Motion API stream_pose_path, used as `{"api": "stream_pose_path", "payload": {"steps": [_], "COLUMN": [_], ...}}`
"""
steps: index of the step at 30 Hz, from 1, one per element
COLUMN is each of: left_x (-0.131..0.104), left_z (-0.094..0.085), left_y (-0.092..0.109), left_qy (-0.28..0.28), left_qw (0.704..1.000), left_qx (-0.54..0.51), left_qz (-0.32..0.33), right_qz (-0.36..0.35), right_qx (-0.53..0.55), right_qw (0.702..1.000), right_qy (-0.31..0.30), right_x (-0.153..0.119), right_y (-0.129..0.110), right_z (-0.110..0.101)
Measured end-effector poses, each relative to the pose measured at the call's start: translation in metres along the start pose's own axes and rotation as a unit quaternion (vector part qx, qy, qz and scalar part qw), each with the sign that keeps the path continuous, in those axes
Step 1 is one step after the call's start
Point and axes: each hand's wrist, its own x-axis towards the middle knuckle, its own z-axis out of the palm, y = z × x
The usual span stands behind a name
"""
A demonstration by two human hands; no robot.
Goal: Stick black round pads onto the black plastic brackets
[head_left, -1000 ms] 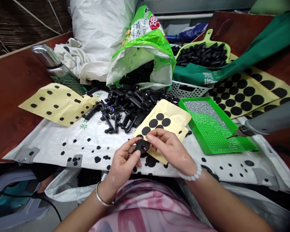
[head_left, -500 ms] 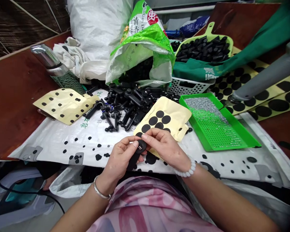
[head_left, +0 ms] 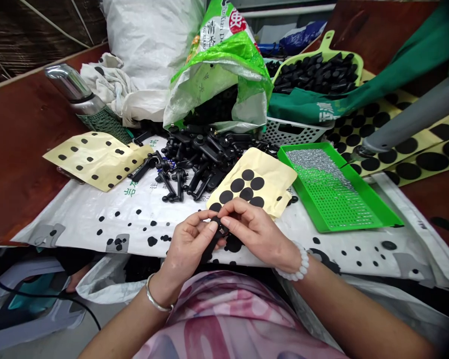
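Between my two hands, low in front of my lap, is a small black plastic part [head_left: 208, 251] with a rounded end. My left hand [head_left: 189, 242] is closed around it, thumb on its upper face. My right hand [head_left: 256, 232] pinches at the rounded end with thumb and index finger, touching it. Fingers cover most of the part, so its full shape is hidden. Just beyond the fingertips lies a cream backing sheet [head_left: 273, 174] with several round black stickers. Behind that sheet spreads a pile of black jointed plastic arms [head_left: 205, 154].
A green perforated tray [head_left: 322, 199] of small metal pins stands at right. Another dotted sticker sheet [head_left: 84, 158] and a thermos [head_left: 84, 102] are at left. An open green bag [head_left: 247, 89] and a dustpan [head_left: 355, 62] of black pieces sit behind. A grey pole [head_left: 411, 114] slants in from the right.
The round end faced up with a slot showing; now it is turned and more covered by my fingers. My right thumb has moved down slightly onto it.
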Motion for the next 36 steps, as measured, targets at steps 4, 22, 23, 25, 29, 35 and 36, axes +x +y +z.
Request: {"api": "stream_pose_path", "payload": {"steps": [4, 22, 23, 25, 29, 35, 36], "left_x": [0.002, 0.005, 0.005, 0.006, 0.007, 0.005, 0.005], "left_z": [-0.002, -0.001, -0.001, -0.002, -0.005, -0.007, -0.007], "left_y": [-0.003, -0.004, -0.004, -0.002, 0.002, 0.007, 0.007], "left_qy": [-0.012, -0.015, -0.014, -0.013, -0.01, -0.031, -0.033], "left_qw": [1.0, 0.999, 0.999, 0.997, 0.99, 0.977, 0.975], "left_qx": [-0.01, -0.038, -0.047, -0.07, -0.141, -0.206, -0.214], "left_qz": [0.002, 0.0, -0.002, -0.01, -0.015, -0.036, -0.041], "right_qz": [-0.02, 0.002, 0.003, -0.01, -0.036, 0.055, 0.066], "right_qx": [-0.017, 0.091, 0.081, 0.052, 0.058, 0.12, 0.133], "right_qw": [1.0, 0.996, 0.997, 0.999, 0.995, 0.985, 0.982], "right_qy": [-0.002, -0.02, -0.021, -0.004, 0.072, 0.114, 0.117], "right_x": [-0.003, -0.009, -0.01, -0.01, -0.012, -0.007, -0.006], "right_y": [0.005, 0.016, 0.015, 0.014, 0.013, 0.017, 0.016], "right_z": [0.0, 0.011, 0.012, 0.014, 0.015, 0.012, 0.011]}}
